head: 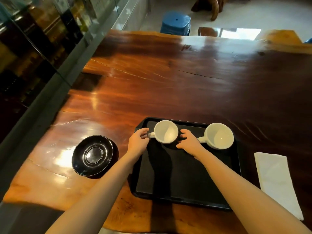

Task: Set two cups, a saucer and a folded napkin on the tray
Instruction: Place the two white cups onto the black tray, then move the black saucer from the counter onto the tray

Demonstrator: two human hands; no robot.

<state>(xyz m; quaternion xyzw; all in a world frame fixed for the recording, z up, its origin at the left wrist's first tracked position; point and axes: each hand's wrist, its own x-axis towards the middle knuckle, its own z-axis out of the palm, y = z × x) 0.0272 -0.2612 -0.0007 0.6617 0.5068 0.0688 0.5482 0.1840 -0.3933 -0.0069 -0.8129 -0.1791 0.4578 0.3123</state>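
A black tray point(185, 188) lies on the wooden table in front of me. Two white cups stand upright at its far edge: one on the left point(166, 131), one on the right point(219, 135), both with handles pointing left. My left hand point(138, 141) is at the left cup's handle, fingers curled by it. My right hand point(187, 141) is spread just right of that cup, fingertips near its side. A black saucer point(94, 155) rests on the table left of the tray. A white folded napkin point(278, 181) lies on the table right of the tray.
The glossy wooden table point(168, 81) stretches far ahead. A glass cabinet wall point(33, 48) runs along the left side. A blue plastic stool point(175, 22) stands on the floor beyond the table's far edge.
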